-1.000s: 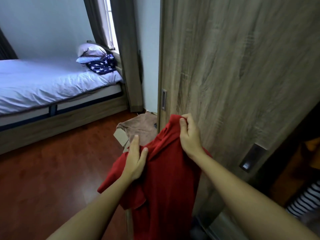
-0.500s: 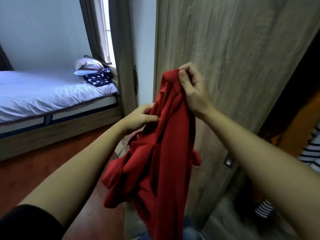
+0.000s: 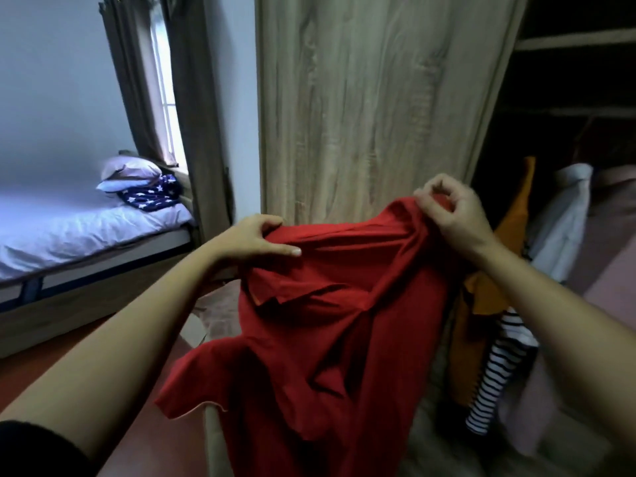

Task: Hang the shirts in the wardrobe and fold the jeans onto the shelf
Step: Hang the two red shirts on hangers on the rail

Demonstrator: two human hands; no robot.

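Note:
A red collared shirt [image 3: 320,339] hangs spread between my two hands in front of the wardrobe. My left hand [image 3: 256,239] grips its left shoulder, thumb laid across the fabric. My right hand [image 3: 454,208] pinches the right shoulder a little higher. The shirt's collar faces me and its body drops out of frame below. To the right the open wardrobe [image 3: 568,139] shows hanging clothes: an orange garment [image 3: 488,297], a black-and-white striped one [image 3: 495,373] and a white shirt [image 3: 564,218]. No jeans or hanger are visible.
The wardrobe's wooden sliding door [image 3: 371,105] stands straight ahead behind the shirt. A bed [image 3: 79,235] with pillows and a star-patterned cloth lies at the left under a curtained window. A cardboard box [image 3: 199,325] sits on the red-brown floor behind the shirt.
My hands have moved apart and spread the bunched shirt out wide by its shoulders. The view has swung right, showing more of the wardrobe's inside.

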